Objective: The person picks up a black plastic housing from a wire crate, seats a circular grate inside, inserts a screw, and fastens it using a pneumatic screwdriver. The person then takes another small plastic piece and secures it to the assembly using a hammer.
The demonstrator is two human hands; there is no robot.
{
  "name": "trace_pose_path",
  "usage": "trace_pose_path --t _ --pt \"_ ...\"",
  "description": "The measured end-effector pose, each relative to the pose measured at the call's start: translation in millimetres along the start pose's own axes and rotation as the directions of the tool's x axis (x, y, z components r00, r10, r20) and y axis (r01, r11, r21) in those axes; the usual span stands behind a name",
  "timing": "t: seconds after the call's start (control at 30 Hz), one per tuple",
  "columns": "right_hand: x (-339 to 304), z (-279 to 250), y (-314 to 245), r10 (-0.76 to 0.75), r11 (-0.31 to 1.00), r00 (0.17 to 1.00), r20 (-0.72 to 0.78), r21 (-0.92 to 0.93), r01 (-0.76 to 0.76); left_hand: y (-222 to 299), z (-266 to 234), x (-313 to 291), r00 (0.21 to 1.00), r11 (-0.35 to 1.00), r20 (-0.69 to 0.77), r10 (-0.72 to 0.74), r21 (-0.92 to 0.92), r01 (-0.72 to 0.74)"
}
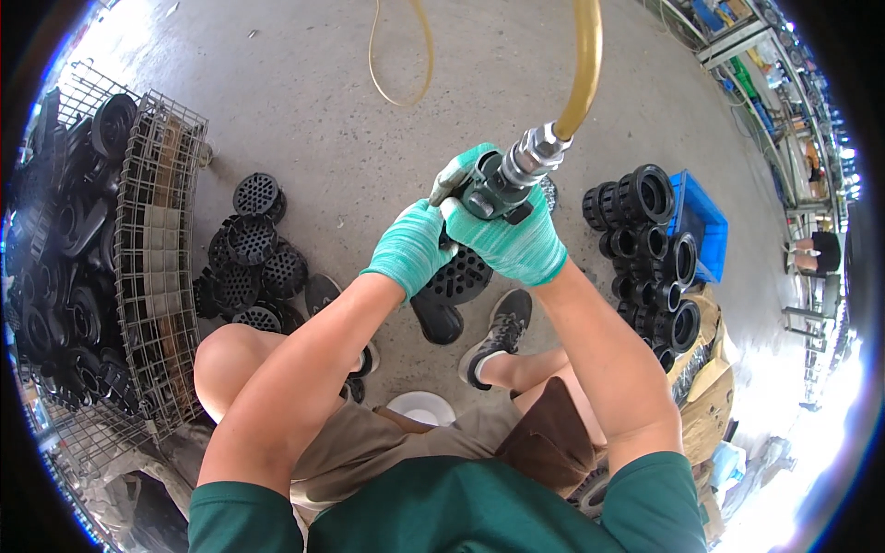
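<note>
Both my hands wear pale green knit gloves and meet in front of me. My right hand (516, 235) is wrapped round a dark air tool (493, 189) with a silver hose coupling (535, 155) at its back end. A yellow air hose (583, 74) runs up from it. My left hand (412, 244) is closed right beside the tool's lower side; what its fingers grip is hidden. Below the hands lies a black round grate (458, 276) with many holes, partly covered by them. A black part with a rounded end (437, 319) sits under it, between my shoes.
Several perforated black discs (251, 238) lie piled on the floor at left, beside a wire cage (161, 212) full of black parts. At right stand stacked black rings (645, 195), a blue crate (705, 226) and cardboard (710, 405). Shelving (784, 111) lines the far right.
</note>
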State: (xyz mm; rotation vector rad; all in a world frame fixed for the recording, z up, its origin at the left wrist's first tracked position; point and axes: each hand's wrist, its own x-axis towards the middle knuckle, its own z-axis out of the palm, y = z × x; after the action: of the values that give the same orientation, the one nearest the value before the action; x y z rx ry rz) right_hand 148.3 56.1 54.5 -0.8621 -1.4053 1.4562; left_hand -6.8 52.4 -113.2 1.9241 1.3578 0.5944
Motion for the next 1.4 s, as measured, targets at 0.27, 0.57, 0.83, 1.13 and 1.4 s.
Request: trace_pose_path --t 0.27,0.57,0.83,1.13,1.4 --pt "0.5 0.9 -3.6 0.024 0.997 1.0 0.001 -0.069 -0.024 31.6 -25.5 -3.5 1.0 1.0 0.024 -0.016 0.016 0.016" --pt "1.7 -0.1 5.9 -0.012 1.0 1.0 0.014 0.018 0.012 43.5 -37.0 -6.6 0.999 0.997 0.04 0.004 0.073 -0.007" --pt "2.4 5.5 8.8 -0.048 0.998 0.998 0.039 0.037 0.047 10.1 -13.3 -5.8 1.0 0.999 0.017 -0.003 -0.052 0.004" --pt "7.3 2.8 -14.8 -0.013 1.0 0.995 -0.098 0.016 0.014 49.9 -77.2 -9.7 0.846 0.558 0.362 -0.391 -0.638 0.531" --pt "10.6 -23.3 -74.0 0.004 0.983 0.963 -0.268 0.177 0.045 45.4 -117.5 -32.3 0.84 -0.106 0.474 -0.263 -0.88 0.463"
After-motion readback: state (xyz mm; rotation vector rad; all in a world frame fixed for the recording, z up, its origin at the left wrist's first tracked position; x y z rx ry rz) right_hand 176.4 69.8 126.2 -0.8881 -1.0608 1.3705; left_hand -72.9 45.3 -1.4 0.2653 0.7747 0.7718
